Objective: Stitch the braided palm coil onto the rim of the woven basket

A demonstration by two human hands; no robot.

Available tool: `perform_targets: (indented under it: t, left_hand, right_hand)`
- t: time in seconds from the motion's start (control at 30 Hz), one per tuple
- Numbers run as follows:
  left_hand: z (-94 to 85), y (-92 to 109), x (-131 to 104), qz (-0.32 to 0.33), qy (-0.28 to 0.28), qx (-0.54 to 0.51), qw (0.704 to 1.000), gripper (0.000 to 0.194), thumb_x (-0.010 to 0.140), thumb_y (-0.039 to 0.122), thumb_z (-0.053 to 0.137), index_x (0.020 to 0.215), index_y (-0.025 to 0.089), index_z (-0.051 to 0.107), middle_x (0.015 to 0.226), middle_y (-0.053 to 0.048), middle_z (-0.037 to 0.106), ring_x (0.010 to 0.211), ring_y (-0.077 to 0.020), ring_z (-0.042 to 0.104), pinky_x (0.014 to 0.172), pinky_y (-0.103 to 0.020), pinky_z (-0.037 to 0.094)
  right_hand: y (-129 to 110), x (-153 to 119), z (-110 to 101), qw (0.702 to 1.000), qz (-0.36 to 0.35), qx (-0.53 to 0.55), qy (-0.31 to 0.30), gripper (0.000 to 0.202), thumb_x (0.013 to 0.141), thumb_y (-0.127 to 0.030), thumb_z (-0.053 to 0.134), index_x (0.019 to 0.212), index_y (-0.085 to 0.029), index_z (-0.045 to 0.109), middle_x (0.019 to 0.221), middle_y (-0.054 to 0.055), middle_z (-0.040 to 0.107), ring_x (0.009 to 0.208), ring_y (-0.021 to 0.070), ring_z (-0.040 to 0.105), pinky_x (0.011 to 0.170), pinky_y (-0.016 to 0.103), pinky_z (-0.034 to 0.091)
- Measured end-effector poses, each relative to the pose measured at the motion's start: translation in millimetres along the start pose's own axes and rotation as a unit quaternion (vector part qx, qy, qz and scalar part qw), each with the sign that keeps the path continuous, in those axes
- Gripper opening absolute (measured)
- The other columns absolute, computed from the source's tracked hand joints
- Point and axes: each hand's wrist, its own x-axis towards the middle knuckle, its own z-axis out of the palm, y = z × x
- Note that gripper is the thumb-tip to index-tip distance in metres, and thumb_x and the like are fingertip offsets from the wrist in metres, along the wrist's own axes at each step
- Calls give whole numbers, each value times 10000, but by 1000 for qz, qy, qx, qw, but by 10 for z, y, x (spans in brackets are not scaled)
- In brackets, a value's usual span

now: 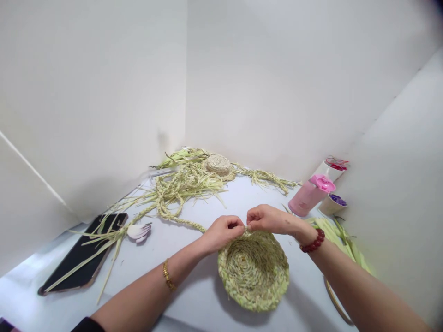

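One round woven basket of pale green plaited fibre sits on the worktop just below both hands, its mouth tipped up so the coiled inside shows. The left hand grasps its far rim, thumb and forefinger pinched together. Just beside those fingertips, the right hand is pinched tight at the same part of the rim; whatever lies between its fingers is too small to tell. A gold-coloured bracelet circles the left wrist, a dark red beaded bracelet the right.

Away from the left hand, on its outer side, runs a plaited braid; how it meets the basket is hidden behind that hand. Beyond the left hand, the braid loops into a heap of loose fibre strips, with a small straw hat at the heap. Farther out to the left hand's left, a white and purple object lies near a black tablet-like device crossed by strips.

Beyond the right hand and to its right stand a pink cup, a white cup holding red material and a paper cup holding purple material. Green leaves and part of a hoop show beside the right forearm.
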Motion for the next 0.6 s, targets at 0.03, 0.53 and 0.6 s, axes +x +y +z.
perform_targets:
  t: [0.03,0.53,0.6]
  left_hand:
    - [-1,2,0,0,0,0,1000,183,736,285,477,698,133,571,606,39,413,596,-94,348,553,-208,275]
    - [10,-7,0,-12,-6,-13,1000,164,725,282,481,689,136,547,614,39,402,595,-90,333,552,-205,274]
    - [9,1,-7,-15,-5,-13,1000,160,720,280,482,678,138,542,611,38,398,594,-90,331,549,-205,270]
  right_hand:
    - [14,-3,-9,1000,-1,4,-3,111,714,-249,548,696,-153,602,562,-54,437,534,74,359,486,204,249]
    - [-150,-162,-935,708,212,-361,568,281,925,-303,330,967,-147,560,675,86,579,604,201,523,554,283,257]
    - [-161,-296,-1263,637,229,-337,654,313,930,-301,308,1023,-127,550,731,122,598,663,228,544,596,309,287]
